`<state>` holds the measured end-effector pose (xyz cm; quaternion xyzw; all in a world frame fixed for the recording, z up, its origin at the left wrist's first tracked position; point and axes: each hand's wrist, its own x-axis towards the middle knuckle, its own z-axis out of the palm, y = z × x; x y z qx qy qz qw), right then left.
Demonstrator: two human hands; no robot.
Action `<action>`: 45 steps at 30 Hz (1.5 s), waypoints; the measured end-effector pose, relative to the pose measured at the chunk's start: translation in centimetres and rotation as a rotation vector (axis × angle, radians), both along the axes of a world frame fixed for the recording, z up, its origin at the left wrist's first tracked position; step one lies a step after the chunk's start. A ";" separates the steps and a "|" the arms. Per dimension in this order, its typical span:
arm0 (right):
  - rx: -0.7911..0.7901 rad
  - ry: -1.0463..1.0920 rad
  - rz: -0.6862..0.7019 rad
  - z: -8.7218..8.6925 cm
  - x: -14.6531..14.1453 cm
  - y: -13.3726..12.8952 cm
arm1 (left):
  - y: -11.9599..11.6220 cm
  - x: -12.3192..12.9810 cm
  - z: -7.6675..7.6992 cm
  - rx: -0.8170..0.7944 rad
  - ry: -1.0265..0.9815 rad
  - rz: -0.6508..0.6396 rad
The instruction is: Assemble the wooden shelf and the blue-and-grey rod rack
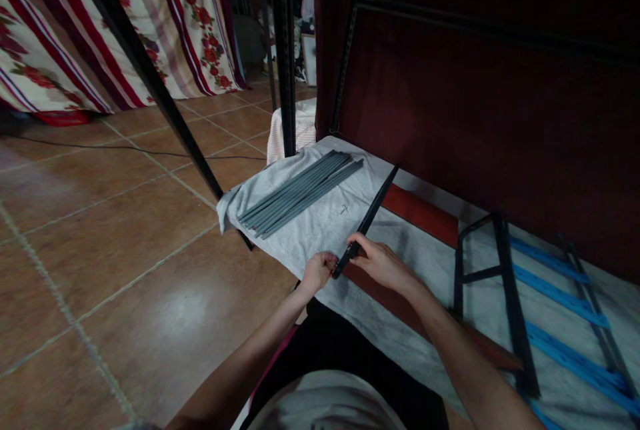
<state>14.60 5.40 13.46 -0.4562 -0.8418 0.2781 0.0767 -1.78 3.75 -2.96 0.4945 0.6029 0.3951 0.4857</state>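
A long black metal bar slants away from me over the cloth, its near end between my two hands. My right hand is closed around it close to that end. At the tip of the bar, my left hand has its fingers pinched together; whatever is in them is too small to make out. Beyond my hands a few small metal pieces lie on the grey cloth. To the left of the bar rests a bundle of several thin grey rods.
Reddish-brown boards lie on the cloth to the right. Further right are a black metal frame and blue slats. Black uprights rise at the cloth's far left corner. Tiled floor spreads to the left.
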 end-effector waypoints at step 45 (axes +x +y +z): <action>0.001 0.043 -0.149 0.3 -0.1 -0.6 | 0.0 -1.1 -0.3 0.116 -0.048 -0.151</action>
